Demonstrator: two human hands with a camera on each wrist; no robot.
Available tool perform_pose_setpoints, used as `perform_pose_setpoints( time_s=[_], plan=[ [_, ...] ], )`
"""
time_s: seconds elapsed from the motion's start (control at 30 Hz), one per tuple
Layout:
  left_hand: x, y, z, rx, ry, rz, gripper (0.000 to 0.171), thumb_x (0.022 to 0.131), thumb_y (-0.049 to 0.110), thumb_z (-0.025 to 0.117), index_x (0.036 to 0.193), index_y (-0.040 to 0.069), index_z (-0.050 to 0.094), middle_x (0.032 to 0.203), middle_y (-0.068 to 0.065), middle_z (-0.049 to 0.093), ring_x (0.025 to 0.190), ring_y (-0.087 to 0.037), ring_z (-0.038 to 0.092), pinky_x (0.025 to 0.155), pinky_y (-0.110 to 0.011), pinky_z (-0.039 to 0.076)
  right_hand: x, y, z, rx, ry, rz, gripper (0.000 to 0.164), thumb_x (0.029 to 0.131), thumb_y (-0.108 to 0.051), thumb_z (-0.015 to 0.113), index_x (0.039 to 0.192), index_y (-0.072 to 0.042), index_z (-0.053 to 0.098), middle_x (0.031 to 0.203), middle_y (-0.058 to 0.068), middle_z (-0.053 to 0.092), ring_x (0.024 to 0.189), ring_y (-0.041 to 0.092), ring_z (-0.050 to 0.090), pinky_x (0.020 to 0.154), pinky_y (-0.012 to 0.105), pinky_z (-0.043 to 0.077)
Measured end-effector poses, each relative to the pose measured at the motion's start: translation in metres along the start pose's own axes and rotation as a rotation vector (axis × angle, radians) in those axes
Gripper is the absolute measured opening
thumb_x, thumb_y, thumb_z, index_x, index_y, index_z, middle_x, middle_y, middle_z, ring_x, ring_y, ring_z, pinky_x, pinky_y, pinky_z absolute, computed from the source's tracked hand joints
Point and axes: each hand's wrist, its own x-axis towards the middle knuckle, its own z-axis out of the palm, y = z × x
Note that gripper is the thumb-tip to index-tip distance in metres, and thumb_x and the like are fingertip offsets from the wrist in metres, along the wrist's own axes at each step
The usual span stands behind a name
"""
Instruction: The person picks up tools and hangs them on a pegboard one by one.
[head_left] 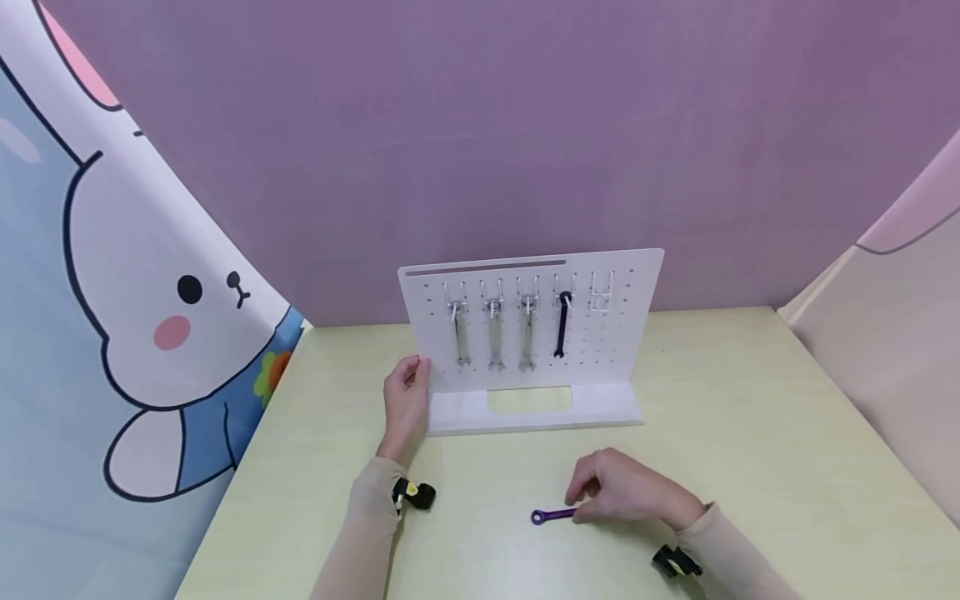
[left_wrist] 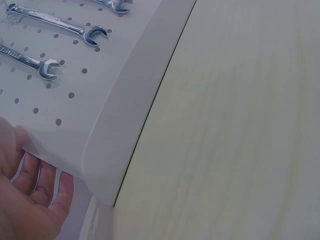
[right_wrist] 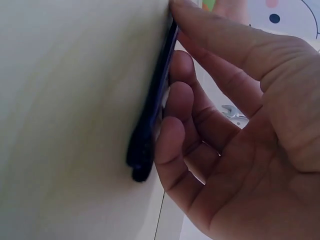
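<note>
At the left edge of a white pegboard stand [head_left: 607, 358], my left hand [head_left: 407, 404] grips the panel, as the left wrist view also shows with the hand [left_wrist: 30, 200] at its rim. My right hand [head_left: 622, 487] is low over the table and pinches a small purple combination wrench [head_left: 553, 516] by one end; its ring end points left. In the right wrist view the wrench [right_wrist: 152, 110] looks dark and lies between thumb and fingers, close to the tabletop. Three silver wrenches [head_left: 495, 337] and one black wrench [head_left: 562, 325] hang on the pegboard's hooks.
A hook [head_left: 602, 296] at the right of the row carries no wrench. The stand's base has a cut-out slot. The pale wooden table [head_left: 720, 400] spreads around it, backed by a purple wall covering [head_left: 525, 150] and a cartoon rabbit print [head_left: 142, 275] at left.
</note>
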Motion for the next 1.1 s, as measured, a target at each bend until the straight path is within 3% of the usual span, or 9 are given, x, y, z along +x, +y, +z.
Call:
perform_pose_setpoints(
  time_s=[0.63,0.9,1.1],
  plan=[
    [-0.0015,0.0022,0.0003,-0.010,0.010,-0.024,0.026,0.108,0.022,0.063,0.120,0.000,0.072,0.117,-0.021,0.075,0.094,-0.014,0.061,0.079,-0.017,0.047,0.0018,0.0018,0.0012,-0.014,0.010,0.017,0.012,0.083,-0.013,0.088,0.085,-0.022,0.080,0.078,-0.017,0.064,0.070,-0.002,0.054,0.066,0.020,0.048],
    [-0.0017,0.0032,0.0008,-0.010,0.010,-0.014,0.026,0.108,0.021,0.063,0.120,-0.001,0.072,0.116,-0.022,0.075,0.092,-0.011,0.061,0.079,-0.017,0.047,0.0018,0.0073,-0.0010,0.039,-0.001,0.010,0.011,0.083,-0.012,0.087,0.088,-0.020,0.080,0.076,-0.014,0.066,0.067,-0.002,0.056,0.062,0.019,0.049],
    [-0.0026,0.0048,0.0004,-0.014,0.004,-0.047,0.027,0.109,0.023,0.063,0.122,0.001,0.072,0.121,-0.021,0.074,0.098,-0.014,0.062,0.082,-0.017,0.048,0.0033,0.0072,-0.0030,0.082,0.003,0.013,0.009,0.086,-0.012,0.085,0.088,-0.019,0.080,0.074,-0.012,0.070,0.065,-0.001,0.059,0.061,0.019,0.051]
  ],
)
